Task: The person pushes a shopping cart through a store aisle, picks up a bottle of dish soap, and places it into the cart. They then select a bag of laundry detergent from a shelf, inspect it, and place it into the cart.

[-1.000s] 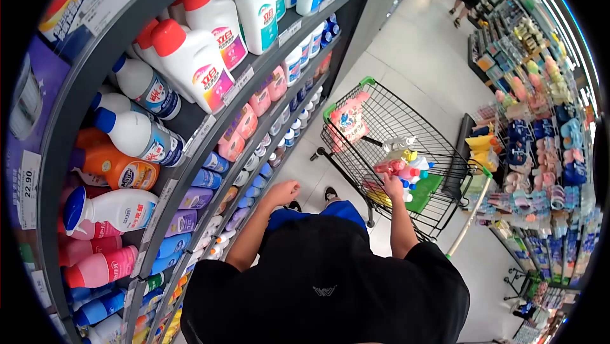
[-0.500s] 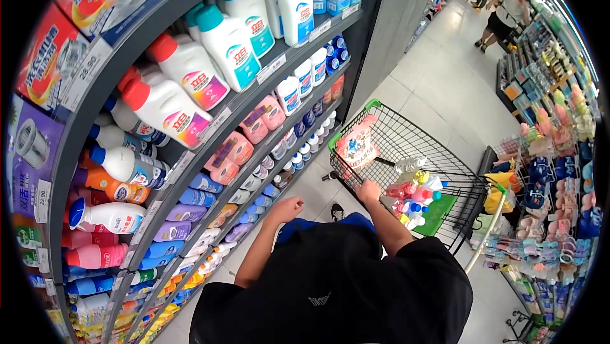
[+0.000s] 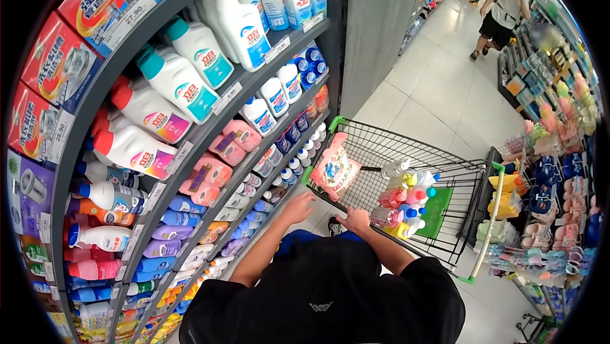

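Left hand (image 3: 297,208): hanging beside shelving (image 3: 210,112), fingers apart, holding nothing visible. Right hand (image 3: 354,220): reaching to near rim of cart (image 3: 438,161); grip cannot be told. Bottles (image 3: 406,199): standing inside cart, frame 4 o'clock. Pink pack (image 3: 335,169): resting at cart's 9 o'clock end.

Long dark shelves (image 3: 203,129) with white price tags (image 3: 227,98) curve along the left, ending at a plain grey pillar (image 3: 375,39); pale floor tiles (image 3: 432,93) catch bright light down the aisle, and packed display racks (image 3: 516,80) line the right side
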`<control>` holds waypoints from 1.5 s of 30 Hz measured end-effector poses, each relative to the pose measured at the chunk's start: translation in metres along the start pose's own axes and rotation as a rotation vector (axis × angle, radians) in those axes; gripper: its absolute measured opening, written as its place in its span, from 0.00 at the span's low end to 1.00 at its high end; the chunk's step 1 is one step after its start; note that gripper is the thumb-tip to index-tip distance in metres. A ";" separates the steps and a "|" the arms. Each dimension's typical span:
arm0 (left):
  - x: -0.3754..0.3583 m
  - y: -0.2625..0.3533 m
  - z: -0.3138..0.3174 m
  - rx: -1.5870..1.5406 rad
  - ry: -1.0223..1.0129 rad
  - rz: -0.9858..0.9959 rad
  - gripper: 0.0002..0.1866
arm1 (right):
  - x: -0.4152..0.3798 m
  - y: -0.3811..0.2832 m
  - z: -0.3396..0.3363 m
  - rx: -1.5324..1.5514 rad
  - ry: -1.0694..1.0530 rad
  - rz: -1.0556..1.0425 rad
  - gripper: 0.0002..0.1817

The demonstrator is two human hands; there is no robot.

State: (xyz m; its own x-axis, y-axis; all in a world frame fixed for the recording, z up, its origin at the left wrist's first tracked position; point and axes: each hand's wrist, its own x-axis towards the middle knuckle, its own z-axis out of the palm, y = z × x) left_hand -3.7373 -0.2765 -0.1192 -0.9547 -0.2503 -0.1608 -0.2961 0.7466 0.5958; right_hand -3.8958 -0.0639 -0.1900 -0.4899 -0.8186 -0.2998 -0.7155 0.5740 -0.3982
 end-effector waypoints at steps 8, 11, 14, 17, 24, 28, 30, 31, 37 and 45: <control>0.009 -0.016 0.048 0.153 -0.066 -0.059 0.30 | -0.003 0.019 -0.004 -0.013 -0.084 -0.121 0.40; 0.000 -0.024 0.055 0.175 -0.099 -0.080 0.31 | -0.002 0.024 -0.011 -0.036 -0.120 -0.173 0.41; -0.006 -0.020 0.053 0.188 -0.111 -0.096 0.30 | 0.011 0.031 -0.010 -0.107 -0.282 -0.206 0.38; -0.015 -0.027 0.069 0.157 -0.058 -0.140 0.28 | 0.021 0.033 -0.025 -0.131 -0.381 -0.257 0.38; -0.041 -0.014 0.074 0.111 -0.030 -0.254 0.25 | 0.037 0.070 -0.050 0.158 -0.391 -0.281 0.31; -0.054 -0.011 0.085 0.107 0.002 -0.301 0.24 | 0.049 0.143 -0.060 0.240 -0.048 -0.082 0.21; -0.058 -0.019 0.095 0.115 0.015 -0.319 0.23 | 0.052 0.171 -0.083 0.152 0.156 0.030 0.16; -0.059 -0.018 0.095 0.101 -0.001 -0.337 0.22 | 0.055 0.189 -0.088 0.072 0.262 0.055 0.15; -0.066 -0.015 0.095 0.069 -0.067 -0.435 0.18 | 0.067 0.252 -0.106 -0.073 0.575 0.191 0.10; -0.080 -0.008 0.105 0.027 -0.051 -0.530 0.16 | 0.078 0.223 -0.109 -0.188 -0.337 0.473 0.28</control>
State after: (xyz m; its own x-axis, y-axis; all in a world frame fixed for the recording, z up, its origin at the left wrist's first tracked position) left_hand -3.6612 -0.1980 -0.1940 -0.6743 -0.5676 -0.4725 -0.7380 0.5421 0.4019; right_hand -4.1482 -0.0016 -0.2073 -0.6130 -0.4070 -0.6772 -0.5499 0.8352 -0.0043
